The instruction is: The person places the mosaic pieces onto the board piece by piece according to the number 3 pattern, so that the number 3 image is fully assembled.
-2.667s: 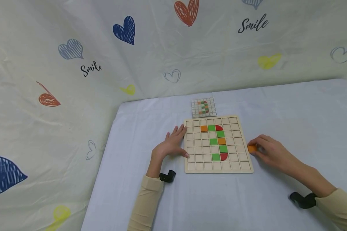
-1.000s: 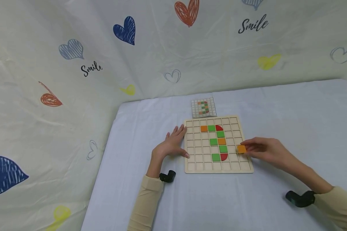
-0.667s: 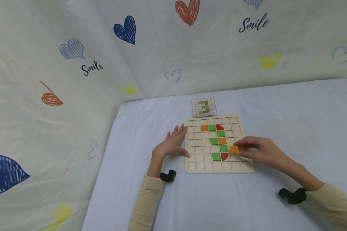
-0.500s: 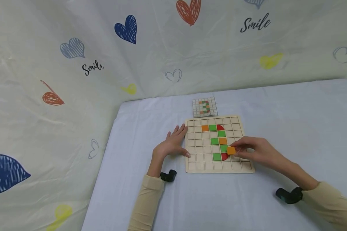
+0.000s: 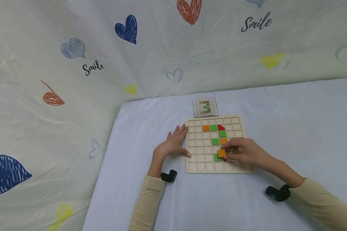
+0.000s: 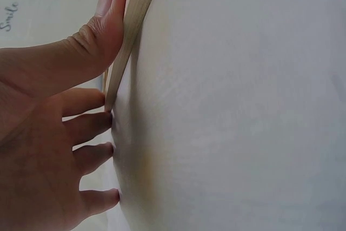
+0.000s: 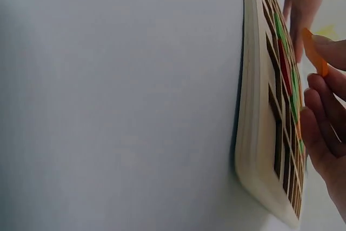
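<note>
A pale wooden grid board (image 5: 198,166) lies on the table with green, orange and red tiles set in its cells. My right hand (image 5: 250,154) is over the board's lower right part and pinches a square orange tile (image 5: 221,153) between thumb and fingers. In the right wrist view this orange tile (image 7: 314,53) is held above the board's surface. Below it are a green tile (image 5: 216,158) and a red rounded tile, mostly covered by the hand. My left hand (image 5: 171,146) rests at the board's left edge, fingers spread, thumb (image 6: 94,41) on the rim.
A small pattern card (image 5: 205,107) printed with a coloured grid lies just behind the board. White cloth (image 5: 219,199) covers the table. A patterned curtain (image 5: 150,48) hangs behind and to the left. Each wrist wears a black camera (image 5: 169,175).
My right hand has carried the orange tile leftward from beside the board's right edge to over the lower middle cells. The left hand has stayed at the left edge.
</note>
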A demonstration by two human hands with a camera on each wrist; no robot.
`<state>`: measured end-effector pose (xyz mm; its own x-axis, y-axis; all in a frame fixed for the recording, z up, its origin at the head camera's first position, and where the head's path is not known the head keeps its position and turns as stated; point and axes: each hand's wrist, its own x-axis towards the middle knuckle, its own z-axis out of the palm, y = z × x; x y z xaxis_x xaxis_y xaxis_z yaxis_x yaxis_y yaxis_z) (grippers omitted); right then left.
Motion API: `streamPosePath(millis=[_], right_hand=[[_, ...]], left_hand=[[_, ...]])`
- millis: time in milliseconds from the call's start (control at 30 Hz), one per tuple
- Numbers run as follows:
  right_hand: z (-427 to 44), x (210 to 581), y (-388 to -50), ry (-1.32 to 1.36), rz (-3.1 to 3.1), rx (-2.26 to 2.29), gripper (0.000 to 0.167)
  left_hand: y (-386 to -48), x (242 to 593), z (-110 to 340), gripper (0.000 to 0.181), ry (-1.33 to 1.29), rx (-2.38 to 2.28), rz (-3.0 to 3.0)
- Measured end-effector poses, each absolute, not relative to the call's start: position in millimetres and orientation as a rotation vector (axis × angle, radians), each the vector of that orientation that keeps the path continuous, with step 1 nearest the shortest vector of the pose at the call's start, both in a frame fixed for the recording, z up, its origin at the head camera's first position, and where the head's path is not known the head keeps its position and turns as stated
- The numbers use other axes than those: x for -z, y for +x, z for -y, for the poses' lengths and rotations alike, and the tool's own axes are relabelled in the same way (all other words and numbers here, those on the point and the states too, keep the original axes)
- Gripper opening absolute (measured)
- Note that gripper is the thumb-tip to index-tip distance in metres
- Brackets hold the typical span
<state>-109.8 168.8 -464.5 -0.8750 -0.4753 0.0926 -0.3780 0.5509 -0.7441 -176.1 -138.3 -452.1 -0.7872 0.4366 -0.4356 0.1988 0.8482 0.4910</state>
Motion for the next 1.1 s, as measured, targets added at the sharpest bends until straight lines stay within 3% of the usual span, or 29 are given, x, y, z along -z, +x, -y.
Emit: streamPosePath(millis=[200, 1100], right_hand=[[-154, 466, -113, -0.853, -2.676, 1.210, 0.025], [-131, 473, -107, -0.891, -2.706, 0.954, 0.024]], left_hand=[[-174, 452, 140, 0.120, 0.461, -0.586, -2.477], [-165, 447, 132, 0.119, 0.480, -0.583, -2.469]])
